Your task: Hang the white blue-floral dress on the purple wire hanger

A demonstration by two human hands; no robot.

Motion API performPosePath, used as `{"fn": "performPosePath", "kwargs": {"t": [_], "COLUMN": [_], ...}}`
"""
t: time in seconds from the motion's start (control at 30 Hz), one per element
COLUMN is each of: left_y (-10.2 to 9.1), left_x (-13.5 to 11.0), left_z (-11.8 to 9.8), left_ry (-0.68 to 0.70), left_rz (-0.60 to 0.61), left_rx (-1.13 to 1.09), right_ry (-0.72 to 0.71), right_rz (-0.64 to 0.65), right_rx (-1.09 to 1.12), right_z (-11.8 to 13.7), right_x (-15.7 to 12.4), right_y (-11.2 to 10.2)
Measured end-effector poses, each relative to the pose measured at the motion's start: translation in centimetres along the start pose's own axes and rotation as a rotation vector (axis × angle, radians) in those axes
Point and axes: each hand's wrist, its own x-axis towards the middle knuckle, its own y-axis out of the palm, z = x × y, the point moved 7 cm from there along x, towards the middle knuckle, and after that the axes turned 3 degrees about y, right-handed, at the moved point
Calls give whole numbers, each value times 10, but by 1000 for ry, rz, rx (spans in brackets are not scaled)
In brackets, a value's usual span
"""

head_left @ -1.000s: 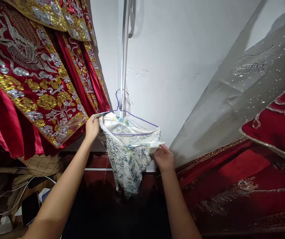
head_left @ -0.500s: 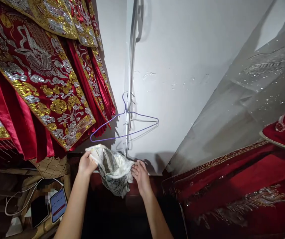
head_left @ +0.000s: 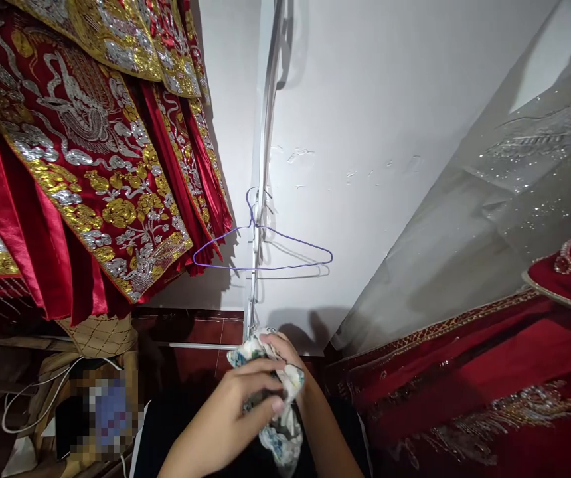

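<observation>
A bunched white cloth item with a blue-green print (head_left: 281, 441) is between my two hands, low in the middle of the view. My right hand (head_left: 290, 355) is closed around its upper right side, partly hidden behind the folds. Across the near side lies my left hand (head_left: 238, 408), its thumb and fingers spread apart against the cloth. Beyond my hands, a thin purple hanger (head_left: 285, 267) hangs from a white upright pole (head_left: 265, 119) with short pegs.
Red gowns embroidered in gold and silver (head_left: 111, 172) hang at the left. Sheer sparkling fabric (head_left: 465, 232) and a red beaded garment (head_left: 465, 358) are at the right. Lower left, a white cable (head_left: 9, 425) and a blurred phone (head_left: 111, 411) rest on a wooden surface.
The cloth, stretched between both hands before, is now gathered closer to me with its printed side showing. My left hand has moved right, over the cloth. The hanger has swung slightly right.
</observation>
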Motion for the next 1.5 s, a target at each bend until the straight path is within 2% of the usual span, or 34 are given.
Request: {"fn": "performPosePath", "kwargs": {"t": [0.07, 0.13, 0.23, 0.27, 0.3, 0.33, 0.37, 0.43, 0.5, 0.53, 0.6, 0.67, 0.73, 0.8, 0.87, 0.97, 1.03, 1.13, 1.23, 1.3, 1.4, 1.43, 1.5], "left_y": [-19, -29, -9, -1, 4, 5, 1, -21, -60, -80, -111, -130, -141, -150, -160, -184, -199, -210, -209, -205, -202, -202, -206], "left_x": [8, 19, 26, 24, 21, 18, 15, 15, 20, 23, 27, 28, 25, 20, 14, 9, 12, 30, 55, 71, 92, 96, 101], "left_z": [-5, -2, 27, 41, 56, 69, 79, 87, 76, 64, 38, 17, 7, 10, 25, 51, 59, 47, 25, 15, 5, 4, 1], "left_ry": [53, 109, 78, 42, 10, -15, -33, -43, -31, -18, 3, 15, 14, -12, -60, -159, -187, -69, 55, 104, 147, 148, 151], "left_rz": [-96, -98, 214, 307, 376, 422, 436, 376, 209, 118, 16, -34, -67, -68, -16, 67, 49, -120, -346, -437, -389, -350, -282], "left_rx": [83, 105, 96, 124, 174, 242, 318, 478, 643, 716, 803, 829, 860, 943, 1023, 1004, 913, 791, 720, 639, 546, 547, 579], "right_ry": [72, 148, 213, 189, 133, 45, -63, -311, -526, -603, -692, -707, -677, -630, -599, -604, -601, -580, -554, -536, -515, -529, -617], "right_rz": [24, 215, 671, 765, 803, 778, 692, 367, 18, -105, -205, -202, -179, -174, -190, -241, -247, -212, -167, -113, -19, -37, -170], "right_rx": [-48, -198, -530, -640, -746, -848, -939, -1030, -981, -930, -823, -740, -742, -804, -861, -865, -857, -839, -822, -806, -769, -737, -655], "right_z": [4, 12, 29, 38, 48, 61, 75, 110, 143, 155, 168, 171, 167, 160, 154, 155, 158, 162, 160, 155, 153, 158, 176], "right_x": [-5, -17, -50, -59, -65, -66, -63, -53, -44, -39, -22, 4, 32, 51, 59, 52, 46, 42, 41, 37, 26, 21, 10], "right_y": [-2, 15, 44, 47, 45, 39, 31, 9, -12, -18, -17, -9, 0, 1, -7, -23, -29, -28, -20, -14, -12, -16, -35]}}
